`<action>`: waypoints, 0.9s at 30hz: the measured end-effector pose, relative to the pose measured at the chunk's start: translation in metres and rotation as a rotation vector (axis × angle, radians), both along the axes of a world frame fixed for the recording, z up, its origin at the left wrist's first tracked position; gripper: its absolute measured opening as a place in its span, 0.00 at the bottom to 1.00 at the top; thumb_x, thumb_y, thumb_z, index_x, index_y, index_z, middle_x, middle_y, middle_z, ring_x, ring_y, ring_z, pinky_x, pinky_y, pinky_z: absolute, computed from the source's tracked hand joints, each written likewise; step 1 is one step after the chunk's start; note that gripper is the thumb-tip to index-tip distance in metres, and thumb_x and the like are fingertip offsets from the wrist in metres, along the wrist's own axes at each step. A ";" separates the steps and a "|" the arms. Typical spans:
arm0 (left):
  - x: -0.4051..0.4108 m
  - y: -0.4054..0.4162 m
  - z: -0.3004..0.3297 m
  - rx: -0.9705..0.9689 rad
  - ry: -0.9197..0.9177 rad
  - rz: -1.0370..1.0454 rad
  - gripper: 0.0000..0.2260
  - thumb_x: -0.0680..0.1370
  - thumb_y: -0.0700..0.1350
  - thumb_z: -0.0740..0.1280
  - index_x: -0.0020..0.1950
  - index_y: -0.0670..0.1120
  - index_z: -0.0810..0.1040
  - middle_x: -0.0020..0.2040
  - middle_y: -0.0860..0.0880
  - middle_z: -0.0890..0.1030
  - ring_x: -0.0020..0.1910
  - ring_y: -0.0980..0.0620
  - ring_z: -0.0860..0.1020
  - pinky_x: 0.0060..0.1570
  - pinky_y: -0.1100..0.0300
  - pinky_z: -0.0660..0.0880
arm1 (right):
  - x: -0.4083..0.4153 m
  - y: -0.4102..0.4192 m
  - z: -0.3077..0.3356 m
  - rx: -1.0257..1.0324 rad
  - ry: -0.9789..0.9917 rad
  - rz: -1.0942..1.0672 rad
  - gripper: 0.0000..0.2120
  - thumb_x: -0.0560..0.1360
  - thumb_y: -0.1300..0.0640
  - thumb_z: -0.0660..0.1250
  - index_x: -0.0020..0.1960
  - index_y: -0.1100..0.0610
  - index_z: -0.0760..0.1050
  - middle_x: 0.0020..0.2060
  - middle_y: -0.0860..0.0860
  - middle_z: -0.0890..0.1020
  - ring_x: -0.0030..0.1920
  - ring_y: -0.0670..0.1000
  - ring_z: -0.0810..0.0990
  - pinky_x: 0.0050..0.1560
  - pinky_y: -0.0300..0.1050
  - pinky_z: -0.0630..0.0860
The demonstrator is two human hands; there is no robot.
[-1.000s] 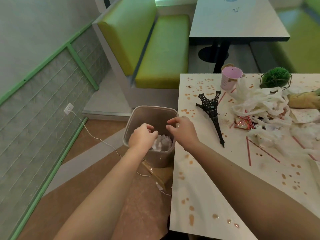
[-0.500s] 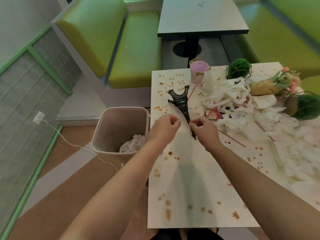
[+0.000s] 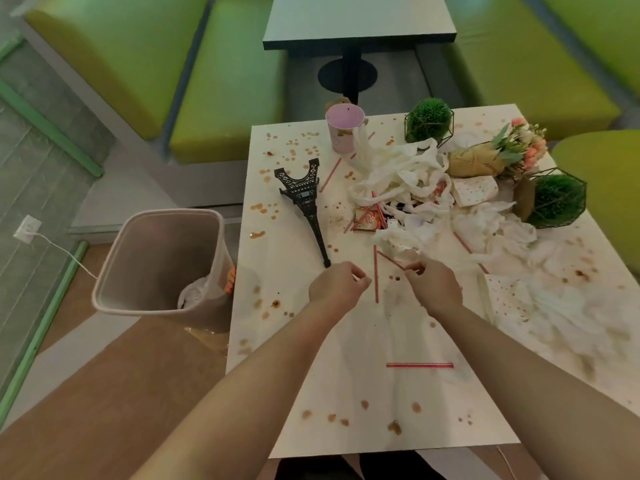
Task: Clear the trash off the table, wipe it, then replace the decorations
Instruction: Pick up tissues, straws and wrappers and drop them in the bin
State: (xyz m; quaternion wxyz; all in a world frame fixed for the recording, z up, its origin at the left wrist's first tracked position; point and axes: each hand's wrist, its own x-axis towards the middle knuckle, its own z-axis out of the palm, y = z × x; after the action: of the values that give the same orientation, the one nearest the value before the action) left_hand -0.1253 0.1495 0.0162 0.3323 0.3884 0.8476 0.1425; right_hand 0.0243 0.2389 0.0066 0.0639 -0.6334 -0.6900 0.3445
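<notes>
The white table (image 3: pixel 346 393) is spotted with brown stains and strewn with crumpled white tissues (image 3: pixel 408 181), red straws and a snack packet (image 3: pixel 367 220). My right hand (image 3: pixel 434 287) is low over the table's middle, its thumb and forefinger pinching the near end of a slanted red straw (image 3: pixel 391 260). My left hand (image 3: pixel 337 284) hovers beside it with loosely curled fingers, holding nothing, just left of an upright-lying red straw (image 3: pixel 376 275). A grey trash bin (image 3: pixel 156 258) with tissues at its bottom stands on the floor left of the table.
A black Eiffel Tower model (image 3: pixel 304 199) lies flat, tip toward my left hand. A pink cup (image 3: pixel 343 129), two green ball plants in wire frames (image 3: pixel 427 121) (image 3: pixel 554 199) and a paper-wrapped bouquet (image 3: pixel 485 157) sit at the far side. Another straw (image 3: pixel 419 365) lies near me.
Both hands moved from over the bin to above the table and rightward past the tower's tip. My right fingers now meet the end of a red straw.
</notes>
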 end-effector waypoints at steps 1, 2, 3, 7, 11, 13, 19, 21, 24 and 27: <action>0.005 0.004 -0.005 -0.028 0.004 -0.001 0.12 0.78 0.60 0.64 0.56 0.56 0.78 0.53 0.56 0.80 0.50 0.53 0.79 0.46 0.57 0.76 | 0.006 0.005 -0.002 -0.013 -0.037 0.008 0.07 0.77 0.54 0.62 0.48 0.47 0.78 0.40 0.47 0.82 0.33 0.53 0.80 0.38 0.46 0.78; 0.009 0.008 -0.011 -0.057 0.004 0.000 0.13 0.78 0.60 0.64 0.57 0.55 0.78 0.54 0.55 0.81 0.51 0.52 0.79 0.47 0.57 0.76 | 0.010 0.008 -0.005 -0.016 -0.074 0.023 0.07 0.77 0.54 0.61 0.48 0.46 0.77 0.39 0.47 0.83 0.33 0.54 0.81 0.41 0.49 0.80; 0.013 0.011 -0.015 -0.083 0.004 0.002 0.12 0.78 0.59 0.64 0.57 0.55 0.78 0.54 0.55 0.81 0.51 0.52 0.79 0.46 0.57 0.76 | 0.013 0.012 -0.009 -0.019 -0.102 0.040 0.06 0.77 0.54 0.60 0.48 0.45 0.75 0.37 0.46 0.83 0.32 0.54 0.82 0.42 0.49 0.80; 0.030 0.018 -0.029 -0.130 0.036 0.050 0.13 0.78 0.59 0.66 0.54 0.52 0.80 0.49 0.53 0.82 0.47 0.52 0.80 0.40 0.59 0.72 | 0.021 0.022 -0.016 -0.067 -0.132 0.088 0.07 0.78 0.53 0.60 0.50 0.44 0.76 0.34 0.46 0.84 0.31 0.50 0.82 0.38 0.44 0.77; 0.037 0.028 -0.034 -0.175 0.072 0.153 0.13 0.75 0.60 0.70 0.46 0.51 0.85 0.39 0.54 0.81 0.38 0.53 0.78 0.31 0.62 0.66 | 0.026 0.032 -0.023 -0.091 -0.158 0.127 0.07 0.77 0.51 0.64 0.46 0.47 0.81 0.35 0.46 0.84 0.36 0.49 0.82 0.37 0.42 0.73; 0.035 0.032 -0.035 -0.214 0.058 0.201 0.13 0.73 0.60 0.72 0.45 0.51 0.85 0.38 0.54 0.81 0.36 0.54 0.77 0.29 0.63 0.65 | 0.025 0.036 -0.024 -0.124 -0.165 0.138 0.09 0.77 0.52 0.64 0.43 0.48 0.82 0.33 0.46 0.84 0.35 0.48 0.82 0.37 0.42 0.75; 0.034 0.038 -0.034 -0.263 -0.016 0.280 0.16 0.70 0.60 0.74 0.48 0.50 0.83 0.41 0.52 0.82 0.40 0.52 0.80 0.32 0.62 0.71 | 0.023 0.044 -0.023 -0.201 -0.152 0.168 0.09 0.74 0.54 0.67 0.36 0.52 0.81 0.33 0.48 0.84 0.36 0.48 0.82 0.37 0.42 0.72; 0.035 0.039 -0.033 -0.256 -0.032 0.288 0.16 0.70 0.59 0.74 0.47 0.48 0.82 0.42 0.51 0.82 0.40 0.51 0.80 0.32 0.62 0.70 | 0.022 0.043 -0.024 -0.198 -0.151 0.167 0.08 0.73 0.53 0.69 0.36 0.52 0.82 0.35 0.49 0.85 0.38 0.49 0.82 0.37 0.42 0.72; 0.038 0.038 -0.034 -0.235 -0.046 0.277 0.13 0.72 0.56 0.73 0.46 0.47 0.83 0.41 0.51 0.82 0.40 0.51 0.81 0.32 0.62 0.70 | 0.021 0.041 -0.023 -0.160 -0.176 0.161 0.06 0.73 0.53 0.70 0.39 0.53 0.83 0.37 0.49 0.85 0.37 0.49 0.82 0.36 0.42 0.72; 0.039 0.033 -0.036 -0.185 -0.079 0.262 0.09 0.74 0.51 0.70 0.43 0.47 0.85 0.40 0.51 0.83 0.41 0.51 0.81 0.39 0.60 0.75 | 0.021 0.041 -0.023 -0.113 -0.196 0.148 0.06 0.72 0.55 0.69 0.42 0.55 0.84 0.39 0.50 0.85 0.38 0.49 0.82 0.37 0.43 0.74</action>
State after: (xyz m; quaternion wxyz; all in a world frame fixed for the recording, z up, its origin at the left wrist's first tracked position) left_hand -0.0862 0.1830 -0.0202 0.3783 0.2363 0.8868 0.1212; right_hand 0.0450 0.2797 -0.0165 -0.0651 -0.6140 -0.7172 0.3229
